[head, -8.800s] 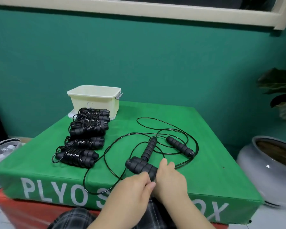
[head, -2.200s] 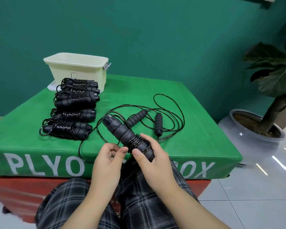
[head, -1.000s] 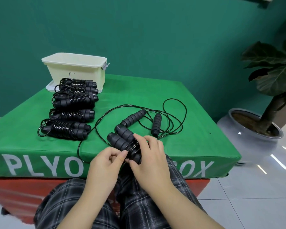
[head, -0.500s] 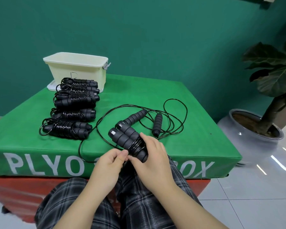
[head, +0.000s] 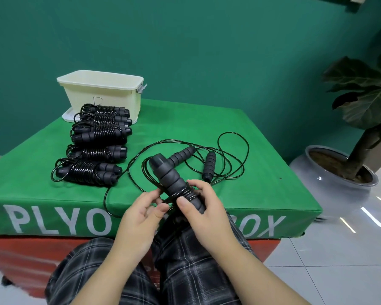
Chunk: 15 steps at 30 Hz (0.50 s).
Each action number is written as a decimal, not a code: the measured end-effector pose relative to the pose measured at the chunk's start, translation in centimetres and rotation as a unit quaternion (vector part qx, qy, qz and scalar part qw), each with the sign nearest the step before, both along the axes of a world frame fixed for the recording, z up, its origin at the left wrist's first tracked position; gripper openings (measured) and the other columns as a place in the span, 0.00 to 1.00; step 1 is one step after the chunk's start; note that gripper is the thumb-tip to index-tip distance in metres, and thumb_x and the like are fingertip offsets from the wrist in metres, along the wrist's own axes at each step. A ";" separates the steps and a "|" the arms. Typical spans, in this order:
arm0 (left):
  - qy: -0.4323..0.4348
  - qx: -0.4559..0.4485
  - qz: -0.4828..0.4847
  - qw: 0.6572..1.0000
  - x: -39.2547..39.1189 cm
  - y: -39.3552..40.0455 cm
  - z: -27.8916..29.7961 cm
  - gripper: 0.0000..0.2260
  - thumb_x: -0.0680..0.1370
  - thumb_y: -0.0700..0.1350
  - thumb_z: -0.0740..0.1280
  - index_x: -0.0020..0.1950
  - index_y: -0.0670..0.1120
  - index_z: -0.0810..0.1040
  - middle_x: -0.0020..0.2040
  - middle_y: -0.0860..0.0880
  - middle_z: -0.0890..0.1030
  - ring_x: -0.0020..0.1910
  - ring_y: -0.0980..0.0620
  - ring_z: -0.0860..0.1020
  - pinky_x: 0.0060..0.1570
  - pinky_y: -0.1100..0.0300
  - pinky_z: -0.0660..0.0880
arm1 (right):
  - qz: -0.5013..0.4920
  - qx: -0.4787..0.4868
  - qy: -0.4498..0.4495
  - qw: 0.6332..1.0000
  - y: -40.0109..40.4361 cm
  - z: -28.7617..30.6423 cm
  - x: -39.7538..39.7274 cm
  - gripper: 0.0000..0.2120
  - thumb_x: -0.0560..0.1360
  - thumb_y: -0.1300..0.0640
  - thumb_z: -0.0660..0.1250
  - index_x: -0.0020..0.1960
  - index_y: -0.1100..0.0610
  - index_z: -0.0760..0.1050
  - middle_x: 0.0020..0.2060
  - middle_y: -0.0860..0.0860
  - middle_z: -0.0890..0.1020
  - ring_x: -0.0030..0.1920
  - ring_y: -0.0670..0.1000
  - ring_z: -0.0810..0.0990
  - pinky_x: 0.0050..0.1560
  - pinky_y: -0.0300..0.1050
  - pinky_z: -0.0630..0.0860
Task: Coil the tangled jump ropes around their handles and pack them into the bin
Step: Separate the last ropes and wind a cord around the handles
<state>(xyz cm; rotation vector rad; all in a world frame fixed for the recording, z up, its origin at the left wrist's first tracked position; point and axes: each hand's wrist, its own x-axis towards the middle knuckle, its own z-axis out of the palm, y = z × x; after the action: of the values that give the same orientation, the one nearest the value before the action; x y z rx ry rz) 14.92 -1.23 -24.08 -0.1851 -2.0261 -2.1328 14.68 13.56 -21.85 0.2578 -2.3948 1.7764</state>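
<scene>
Two foam handles are clamped together in the right hand, raised over the near edge of the desk so cord can pass around them. The left hand pinches the black cord, probably feeding another turn. Five coiled ropes lie in a row before the cream bin, awaiting packing. One loose rope lies beyond, uncoiled.

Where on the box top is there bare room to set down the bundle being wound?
Free: the green top right of the bin, behind the loose rope; also the right edge past that rope, and the front-left corner ahead of the coiled bundles. Crowded: left side with bundles, centre with the loose rope where the right hand holds the handles and the left hand pinches cord.
</scene>
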 end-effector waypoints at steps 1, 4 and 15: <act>0.001 0.001 0.022 1.000 -0.1 0.0 0.0 0.13 0.73 0.53 0.70 0.55 0.52 0.77 0.28 0.52 0.74 0.25 0.61 0.67 0.25 0.69 0.65 | 0.002 -0.007 -0.001 1.000 0.0 -0.1 -0.1 0.22 0.64 0.37 0.66 0.56 0.43 0.72 0.43 0.45 0.82 0.43 0.41 0.80 0.49 0.43 0.77; -0.016 0.016 0.032 0.999 -0.6 -0.1 -0.3 0.09 0.75 0.45 0.69 0.53 0.48 0.74 0.31 0.53 0.76 0.26 0.61 0.70 0.29 0.70 0.69 | 0.021 -0.005 -0.002 1.000 0.1 -0.3 -0.2 0.23 0.66 0.35 0.64 0.57 0.46 0.73 0.44 0.46 0.83 0.44 0.42 0.80 0.50 0.44 0.77; -0.052 -0.055 0.041 0.996 -0.3 -0.2 -0.5 0.21 0.72 0.64 0.65 0.27 0.50 0.74 0.25 0.54 0.73 0.26 0.60 0.69 0.33 0.64 0.65 | 0.001 0.050 0.050 0.997 -0.2 -0.2 -0.2 0.17 0.71 0.35 0.59 0.56 0.39 0.74 0.50 0.40 0.82 0.52 0.38 0.78 0.53 0.35 0.73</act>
<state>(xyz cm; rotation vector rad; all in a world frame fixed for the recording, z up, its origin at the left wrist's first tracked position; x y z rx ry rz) 14.63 -1.40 -24.60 -0.0065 -2.1696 -2.0230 14.51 13.32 -22.06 0.3519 -2.4165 1.6056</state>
